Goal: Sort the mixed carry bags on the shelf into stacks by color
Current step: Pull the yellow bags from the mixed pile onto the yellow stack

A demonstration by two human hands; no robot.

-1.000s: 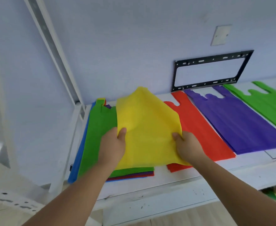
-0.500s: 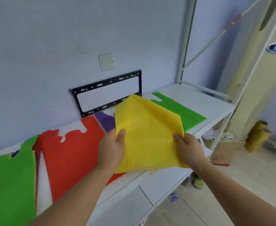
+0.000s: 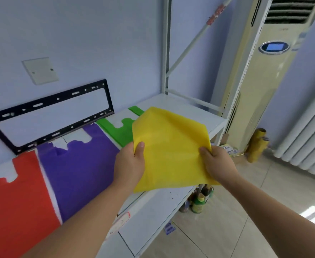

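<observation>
A yellow carry bag (image 3: 171,148) hangs in the air above the right part of the white shelf (image 3: 153,207). My left hand (image 3: 129,162) grips its left edge and my right hand (image 3: 217,162) grips its right edge. On the shelf lie a red bag (image 3: 17,198) at the left, a purple bag (image 3: 80,164) beside it, and a green bag (image 3: 117,127) further right, partly hidden behind the yellow one. The mixed pile is out of view to the left.
A black metal bracket (image 3: 50,112) leans on the wall behind the bags. White shelf posts (image 3: 166,53) stand at the shelf's right end. A tall air conditioner (image 3: 264,71), a radiator (image 3: 309,138), bottles (image 3: 199,200) and yellow rolls (image 3: 257,144) stand on the floor at right.
I have carried the yellow bag from the mixed pile at the left to the right end of the shelf, and my view has turned right with it. Both hands kept their grip.
</observation>
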